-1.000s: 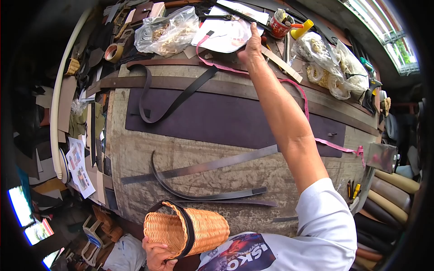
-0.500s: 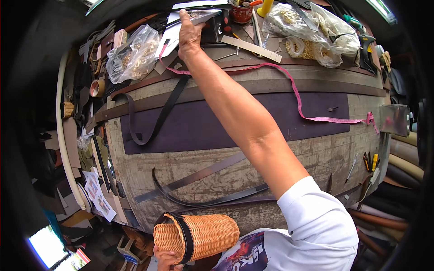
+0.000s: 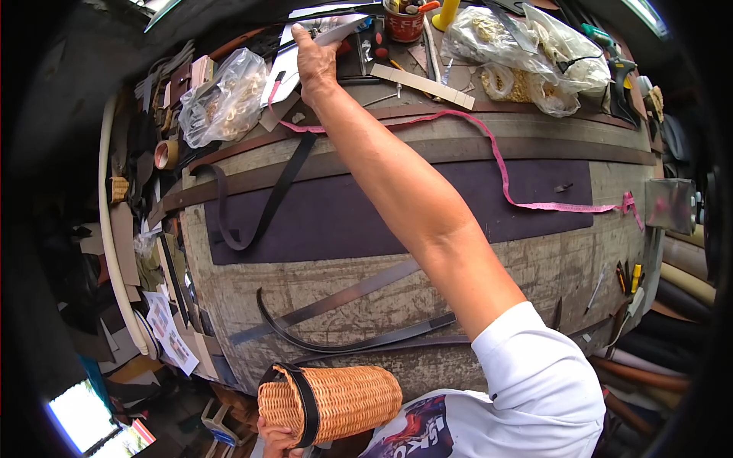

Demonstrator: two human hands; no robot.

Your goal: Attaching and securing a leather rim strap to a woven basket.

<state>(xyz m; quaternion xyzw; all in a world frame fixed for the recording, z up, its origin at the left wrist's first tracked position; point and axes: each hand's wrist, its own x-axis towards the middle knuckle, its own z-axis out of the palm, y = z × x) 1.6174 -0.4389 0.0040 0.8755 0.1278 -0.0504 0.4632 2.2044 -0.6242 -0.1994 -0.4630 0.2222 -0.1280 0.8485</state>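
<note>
My left hand is at the lower edge, closed on the open rim of a woven wicker basket that lies on its side. A black strap runs around the basket near its mouth. My right arm stretches across the worktable, and my right hand is at its far side, over white sheets. Its thumb lies extended; the other fingers are mostly hidden beside a raised white flap, so their grip does not show. A pink measuring tape passes under that forearm.
A dark purple sheet and several dark straps lie on the worktable. Along the far edge are plastic bags, a red can, a pale ruler-like strip and a glue gun. Pens lie at the right.
My right hand has shifted slightly left and toward the far edge, over the white sheets. The basket stays in my left hand, almost unmoved. The whole view has shifted slightly.
</note>
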